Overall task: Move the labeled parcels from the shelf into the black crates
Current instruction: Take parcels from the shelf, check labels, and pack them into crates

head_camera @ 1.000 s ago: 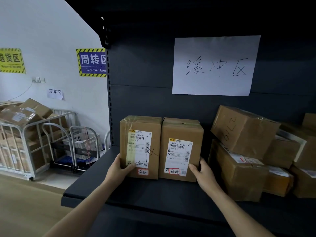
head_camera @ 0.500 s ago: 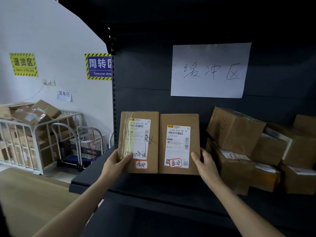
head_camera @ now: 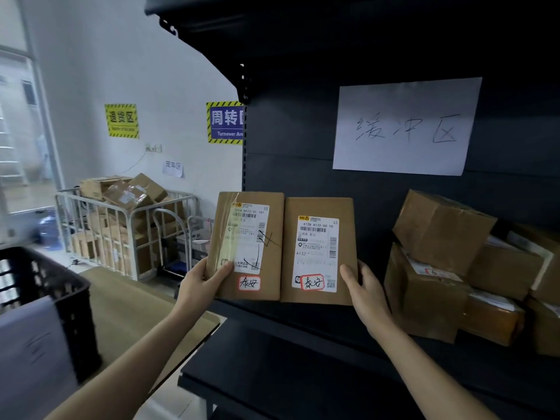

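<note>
The left hand (head_camera: 201, 283) grips the left parcel (head_camera: 247, 245), the right hand (head_camera: 363, 291) grips the right parcel (head_camera: 318, 251) — pressed side by side (so both can travel together, I think), above the front left corner of the shelf (head_camera: 272, 374).

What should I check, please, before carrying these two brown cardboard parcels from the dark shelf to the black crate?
1. Left hand grips the tape-striped brown cardboard parcel: ok.
2. Right hand grips the plain brown cardboard parcel: ok.
3. Both parcels clear of the dark metal shelf: ok.
4. Red-bordered tags visible on both: ok.
5. Free room inside the black slatted plastic crate: cannot tell.
</note>
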Motion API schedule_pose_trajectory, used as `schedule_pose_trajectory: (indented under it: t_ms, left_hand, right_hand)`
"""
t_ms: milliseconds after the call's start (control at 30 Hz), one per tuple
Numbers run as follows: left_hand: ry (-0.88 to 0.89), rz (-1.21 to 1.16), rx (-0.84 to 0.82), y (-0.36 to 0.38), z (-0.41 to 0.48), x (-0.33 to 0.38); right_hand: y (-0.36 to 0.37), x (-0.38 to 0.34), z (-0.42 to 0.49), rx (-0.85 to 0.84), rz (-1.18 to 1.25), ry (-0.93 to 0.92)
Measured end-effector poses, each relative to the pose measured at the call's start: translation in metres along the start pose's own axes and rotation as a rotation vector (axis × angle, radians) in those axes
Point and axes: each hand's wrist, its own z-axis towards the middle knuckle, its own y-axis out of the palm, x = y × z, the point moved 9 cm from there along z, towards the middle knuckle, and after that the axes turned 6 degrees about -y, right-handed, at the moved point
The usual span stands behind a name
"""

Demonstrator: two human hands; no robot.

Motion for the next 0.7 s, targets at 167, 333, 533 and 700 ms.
schedule_pose_trajectory:
  t_ms: [167,333,533,700]
  left_hand:
    - [0.011,0.008,0.092,-0.045,-0.019,0.005]
    - [0.02,0.028,0.183,-0.099,-0.031,0.006]
    - [-0.004,0.03,0.283,-0.179,-0.048,-0.002]
    - [-0.022,0.053,0.4,-0.264,-0.066,-0.017]
  right_hand:
    - [0.035,-0.011,-0.003,-0.068,0.046,-0.021]
    - [0.084,-0.025,-0.003,-0.154,0.092,-0.049]
    - [0.166,-0.055,-0.012,-0.277,0.175,-0.095]
    - [0.253,-0.081,-0.032,-0.38,0.221,-0.122]
